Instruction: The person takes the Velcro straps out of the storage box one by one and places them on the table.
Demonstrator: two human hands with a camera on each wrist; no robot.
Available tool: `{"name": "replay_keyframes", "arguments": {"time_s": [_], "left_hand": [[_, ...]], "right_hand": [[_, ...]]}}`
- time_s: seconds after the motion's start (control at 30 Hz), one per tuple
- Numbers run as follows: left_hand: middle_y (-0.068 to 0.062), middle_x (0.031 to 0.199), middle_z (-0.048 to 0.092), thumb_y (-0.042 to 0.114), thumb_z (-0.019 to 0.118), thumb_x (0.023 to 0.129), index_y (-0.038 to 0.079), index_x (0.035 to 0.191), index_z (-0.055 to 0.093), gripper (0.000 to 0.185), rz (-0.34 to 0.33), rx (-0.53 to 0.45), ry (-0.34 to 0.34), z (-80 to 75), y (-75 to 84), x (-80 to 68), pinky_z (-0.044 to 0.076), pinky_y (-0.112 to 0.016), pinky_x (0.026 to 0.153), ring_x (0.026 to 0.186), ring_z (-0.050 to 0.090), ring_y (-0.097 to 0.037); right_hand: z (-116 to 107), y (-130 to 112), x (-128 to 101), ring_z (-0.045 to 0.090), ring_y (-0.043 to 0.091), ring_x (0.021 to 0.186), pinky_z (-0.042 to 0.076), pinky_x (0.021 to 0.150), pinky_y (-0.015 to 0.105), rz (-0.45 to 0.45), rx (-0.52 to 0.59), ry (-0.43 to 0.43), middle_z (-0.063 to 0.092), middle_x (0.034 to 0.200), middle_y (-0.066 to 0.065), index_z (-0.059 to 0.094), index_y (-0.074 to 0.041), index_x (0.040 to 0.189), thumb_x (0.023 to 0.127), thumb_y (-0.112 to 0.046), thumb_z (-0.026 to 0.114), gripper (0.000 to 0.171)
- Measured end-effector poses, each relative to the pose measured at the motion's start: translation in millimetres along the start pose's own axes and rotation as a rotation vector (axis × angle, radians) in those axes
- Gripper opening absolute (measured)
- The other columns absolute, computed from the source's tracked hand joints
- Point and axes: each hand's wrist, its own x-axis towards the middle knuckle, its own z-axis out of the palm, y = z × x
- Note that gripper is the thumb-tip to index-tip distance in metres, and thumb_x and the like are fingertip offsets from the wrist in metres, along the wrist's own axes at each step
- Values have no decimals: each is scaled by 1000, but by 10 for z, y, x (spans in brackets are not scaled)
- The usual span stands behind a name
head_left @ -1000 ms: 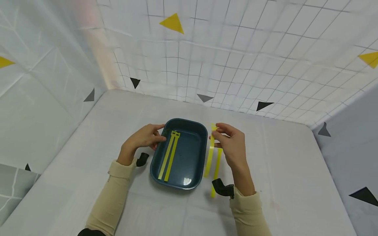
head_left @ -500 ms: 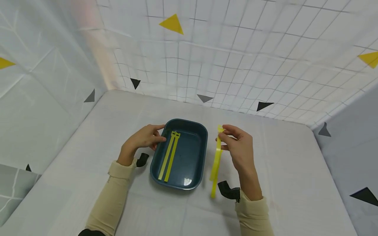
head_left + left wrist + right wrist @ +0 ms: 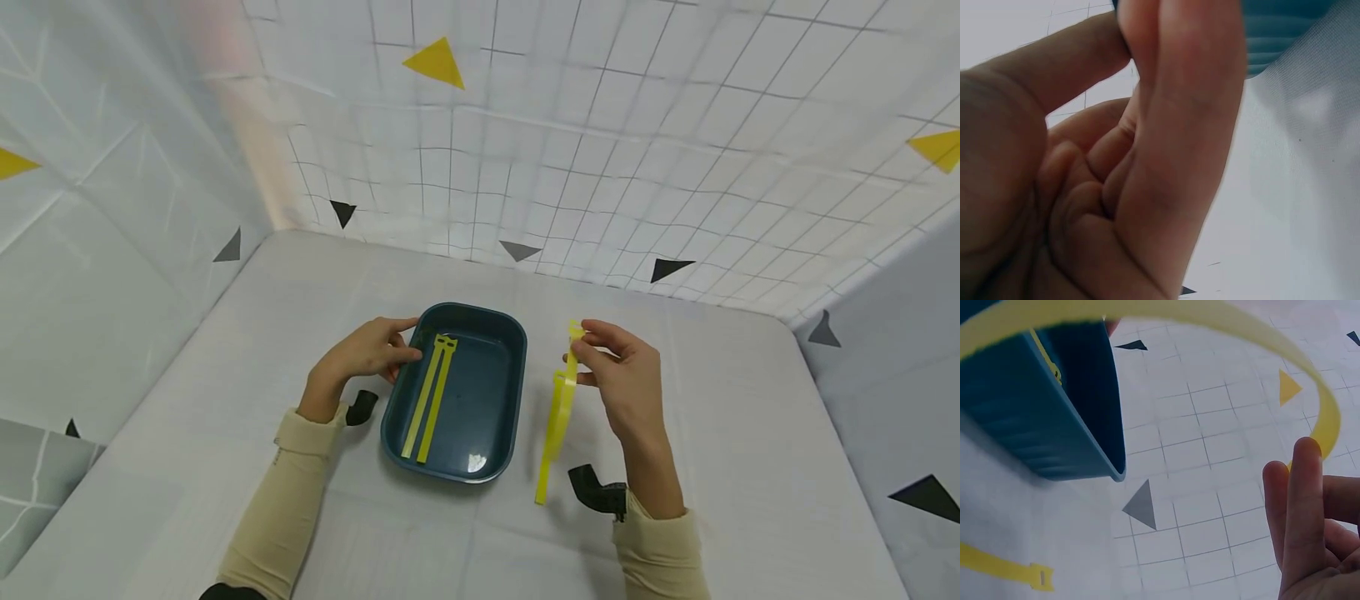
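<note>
The right hand (image 3: 626, 383) pinches the top end of a yellow strap (image 3: 558, 408) between thumb and curled fingers (image 3: 1300, 506); the strap hangs down, bowed, its lower end near the table (image 3: 750, 433), just right of the blue tray (image 3: 517, 333). Another yellow strap (image 3: 1004, 567) lies flat on the table beside the tray. The left hand (image 3: 363, 350) grips the tray's left rim, fingers curled over it. Two more yellow straps (image 3: 431, 396) lie side by side inside the tray.
</note>
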Motion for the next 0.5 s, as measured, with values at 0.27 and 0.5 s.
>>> {"name": "replay_keyframes", "arguments": {"time_s": [0.27, 0.5], "left_hand": [[-18, 82, 65, 14, 64, 98, -3, 154, 27, 69, 15, -5, 1, 8, -37, -4, 59, -41, 60, 56, 61, -19], [-18, 82, 65, 14, 64, 98, -3, 153, 28, 68, 27, -9, 8, 0, -40, -4, 59, -44, 61, 55, 61, -20]], "right_hand": [[-75, 0, -5, 71, 14, 75, 59, 62, 29, 22, 19, 19, 61, 97, 12, 65, 5, 122, 91, 3, 66, 31], [-131, 25, -9, 71, 15, 75, 59, 61, 28, 10, 19, 34, 62, 96, 11, 65, 6, 122, 91, 4, 67, 31]]}}
